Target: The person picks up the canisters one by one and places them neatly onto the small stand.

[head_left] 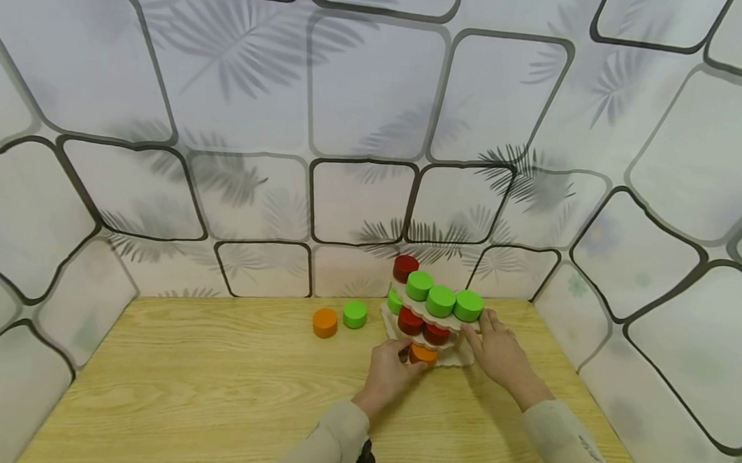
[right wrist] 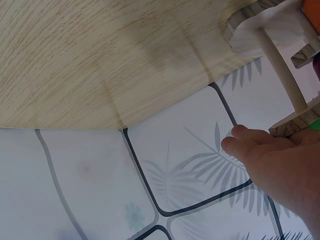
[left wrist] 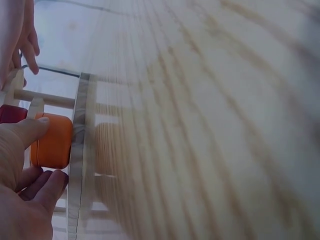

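A tiered wooden stand (head_left: 455, 357) with wavy-edged shelves stands at the right of the table. My left hand (head_left: 390, 374) pinches a round orange block (left wrist: 56, 141) between thumb and fingers at the lowest shelf, and the block is right against the wooden board in the left wrist view. My right hand (head_left: 502, 354) rests at the right edge of the top shelf (right wrist: 295, 120), its fingers fairly straight and reaching past the wood. Three green round blocks (head_left: 441, 301) and a dark red one (head_left: 405, 268) sit on the upper shelf. Two red blocks (head_left: 410, 322) sit on the middle shelf.
Left of the stand, a loose orange block (head_left: 325, 323) and a loose green block (head_left: 355, 314) lie on the wooden table (head_left: 212, 377). Another green block (head_left: 394, 301) shows at the stand's left side. Patterned cloth walls (head_left: 366, 203) enclose the table's back and sides.
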Demonstrator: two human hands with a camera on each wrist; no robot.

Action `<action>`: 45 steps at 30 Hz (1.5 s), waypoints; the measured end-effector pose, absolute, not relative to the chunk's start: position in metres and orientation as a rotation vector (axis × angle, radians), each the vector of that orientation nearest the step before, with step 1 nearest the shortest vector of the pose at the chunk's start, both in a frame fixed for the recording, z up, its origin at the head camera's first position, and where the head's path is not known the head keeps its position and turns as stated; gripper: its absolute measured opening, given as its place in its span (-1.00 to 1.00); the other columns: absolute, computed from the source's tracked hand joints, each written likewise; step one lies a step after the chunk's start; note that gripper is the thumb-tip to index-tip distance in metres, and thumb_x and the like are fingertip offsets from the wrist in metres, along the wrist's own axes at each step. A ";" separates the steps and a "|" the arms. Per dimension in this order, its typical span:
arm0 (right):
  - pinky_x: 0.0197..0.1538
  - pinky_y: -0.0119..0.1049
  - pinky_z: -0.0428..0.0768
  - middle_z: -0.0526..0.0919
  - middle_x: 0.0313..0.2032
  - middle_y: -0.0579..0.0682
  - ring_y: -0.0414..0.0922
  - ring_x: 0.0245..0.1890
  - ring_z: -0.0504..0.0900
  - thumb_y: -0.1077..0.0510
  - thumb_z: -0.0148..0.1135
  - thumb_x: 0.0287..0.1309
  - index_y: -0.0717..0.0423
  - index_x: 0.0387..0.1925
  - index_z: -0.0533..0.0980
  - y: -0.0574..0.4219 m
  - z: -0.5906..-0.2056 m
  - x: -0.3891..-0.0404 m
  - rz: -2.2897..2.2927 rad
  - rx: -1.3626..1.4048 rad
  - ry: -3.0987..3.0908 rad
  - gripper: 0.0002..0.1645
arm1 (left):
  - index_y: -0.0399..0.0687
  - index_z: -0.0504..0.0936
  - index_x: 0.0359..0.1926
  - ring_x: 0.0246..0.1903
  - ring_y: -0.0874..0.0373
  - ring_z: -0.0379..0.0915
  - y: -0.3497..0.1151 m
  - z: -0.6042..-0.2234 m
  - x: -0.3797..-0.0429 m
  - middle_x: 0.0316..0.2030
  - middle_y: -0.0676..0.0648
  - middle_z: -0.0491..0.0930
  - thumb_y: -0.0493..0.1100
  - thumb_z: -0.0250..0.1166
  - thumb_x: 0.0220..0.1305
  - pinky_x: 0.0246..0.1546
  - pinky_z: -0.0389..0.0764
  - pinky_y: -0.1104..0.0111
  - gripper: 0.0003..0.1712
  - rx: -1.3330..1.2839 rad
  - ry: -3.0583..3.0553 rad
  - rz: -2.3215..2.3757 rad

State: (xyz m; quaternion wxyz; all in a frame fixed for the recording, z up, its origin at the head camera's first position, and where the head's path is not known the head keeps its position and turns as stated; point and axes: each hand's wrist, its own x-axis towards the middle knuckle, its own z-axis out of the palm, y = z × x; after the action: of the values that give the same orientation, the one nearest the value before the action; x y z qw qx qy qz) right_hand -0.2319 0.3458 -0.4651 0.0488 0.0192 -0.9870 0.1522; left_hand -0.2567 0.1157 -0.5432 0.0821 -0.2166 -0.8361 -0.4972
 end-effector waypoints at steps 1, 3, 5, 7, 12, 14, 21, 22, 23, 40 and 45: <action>0.52 0.43 0.18 0.05 0.52 0.62 0.56 0.49 0.18 -0.23 -0.31 0.70 0.63 0.53 0.01 0.345 -0.465 -0.232 0.464 0.060 -3.009 -0.04 | -0.21 0.77 0.08 -0.30 0.12 0.59 0.116 -0.543 -0.257 -0.28 -0.09 0.72 -0.15 0.63 0.16 -0.31 0.52 0.52 -0.52 -0.642 -2.494 -1.484; 0.52 0.43 0.18 0.05 0.52 0.61 0.56 0.49 0.17 -0.23 -0.31 0.70 0.63 0.53 0.01 0.345 -0.464 -0.232 0.466 0.059 -3.012 -0.04 | -0.19 0.78 0.06 -0.32 0.12 0.57 0.116 -0.543 -0.257 -0.30 -0.09 0.71 -0.16 0.63 0.15 -0.33 0.50 0.53 -0.54 -0.635 -2.489 -1.483; 0.52 0.43 0.17 0.05 0.53 0.61 0.56 0.50 0.16 -0.24 -0.31 0.70 0.62 0.53 0.00 0.344 -0.463 -0.232 0.475 0.057 -3.016 -0.03 | -0.17 0.79 0.04 -0.34 0.12 0.55 0.116 -0.544 -0.257 -0.33 -0.10 0.70 -0.18 0.64 0.14 -0.34 0.47 0.53 -0.57 -0.632 -2.487 -1.479; 0.52 0.43 0.17 0.04 0.53 0.61 0.56 0.50 0.16 -0.24 -0.32 0.70 0.62 0.54 0.00 0.343 -0.463 -0.232 0.480 0.057 -3.019 -0.03 | -0.16 0.79 0.03 -0.35 0.12 0.54 0.116 -0.544 -0.257 -0.34 -0.10 0.69 -0.18 0.63 0.14 -0.35 0.46 0.54 -0.57 -0.626 -2.486 -1.476; 0.52 0.43 0.18 0.05 0.52 0.62 0.57 0.48 0.17 -0.23 -0.31 0.70 0.61 0.54 0.00 0.341 -0.462 -0.232 0.471 0.062 -3.016 -0.04 | -0.22 0.79 0.02 -0.34 0.11 0.57 0.113 -0.544 -0.255 -0.32 -0.12 0.71 -0.18 0.64 0.12 -0.34 0.50 0.51 -0.56 -0.627 -2.469 -1.459; 0.51 0.43 0.18 0.06 0.52 0.62 0.58 0.48 0.18 -0.22 -0.30 0.70 0.62 0.54 0.00 0.340 -0.462 -0.231 0.470 0.065 -3.010 -0.05 | -0.25 0.78 0.05 -0.28 0.09 0.62 0.111 -0.544 -0.254 -0.27 -0.14 0.74 -0.17 0.63 0.13 -0.30 0.55 0.50 -0.53 -0.614 -2.466 -1.494; 0.51 0.43 0.19 0.07 0.51 0.62 0.57 0.48 0.19 -0.20 -0.28 0.70 0.63 0.53 0.02 0.339 -0.461 -0.232 0.469 0.079 -3.001 -0.06 | -0.26 0.74 0.12 -0.07 0.05 0.69 0.085 -0.544 -0.253 -0.05 -0.17 0.77 -0.09 0.53 0.28 -0.10 0.71 0.35 -0.53 -0.487 -2.491 -1.639; 0.51 0.43 0.19 0.07 0.51 0.63 0.57 0.48 0.19 -0.20 -0.28 0.70 0.63 0.52 0.02 0.339 -0.461 -0.232 0.470 0.081 -3.001 -0.06 | -0.26 0.75 0.10 -0.06 0.03 0.70 0.080 -0.544 -0.254 -0.04 -0.18 0.78 -0.09 0.53 0.29 -0.09 0.72 0.32 -0.55 -0.480 -2.485 -1.624; 0.51 0.43 0.19 0.07 0.51 0.63 0.57 0.48 0.19 -0.20 -0.28 0.70 0.63 0.52 0.02 0.339 -0.461 -0.232 0.472 0.081 -3.000 -0.06 | -0.27 0.75 0.08 -0.06 0.01 0.70 0.075 -0.544 -0.255 -0.04 -0.18 0.78 -0.09 0.52 0.29 -0.09 0.74 0.29 -0.56 -0.472 -2.483 -1.601; 0.51 0.43 0.19 0.07 0.51 0.63 0.58 0.47 0.18 -0.25 -0.32 0.70 0.64 0.52 0.00 0.344 -0.465 -0.232 0.479 0.061 -3.006 -0.02 | -0.38 0.73 0.00 -0.13 -0.21 0.75 -0.009 -0.531 -0.276 -0.09 -0.32 0.78 -0.25 0.56 0.20 -0.13 0.78 0.02 -0.61 -0.281 -2.354 -1.450; 0.50 0.43 0.20 0.08 0.51 0.63 0.57 0.47 0.20 -0.23 -0.32 0.70 0.65 0.52 0.01 0.344 -0.464 -0.231 0.471 0.063 -3.008 -0.03 | -0.38 0.71 0.04 -0.14 -0.16 0.73 -0.022 -0.527 -0.280 -0.11 -0.30 0.77 -0.26 0.58 0.18 -0.18 0.76 0.10 -0.56 -0.242 -2.334 -1.394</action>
State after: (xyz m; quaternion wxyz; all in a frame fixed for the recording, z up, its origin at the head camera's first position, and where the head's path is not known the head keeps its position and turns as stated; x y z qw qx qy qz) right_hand -0.2306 0.3437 -0.4640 0.0483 0.0206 -0.9866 0.1543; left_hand -0.2804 -0.0221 -0.5270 0.2048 -0.0868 -0.8369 -0.5001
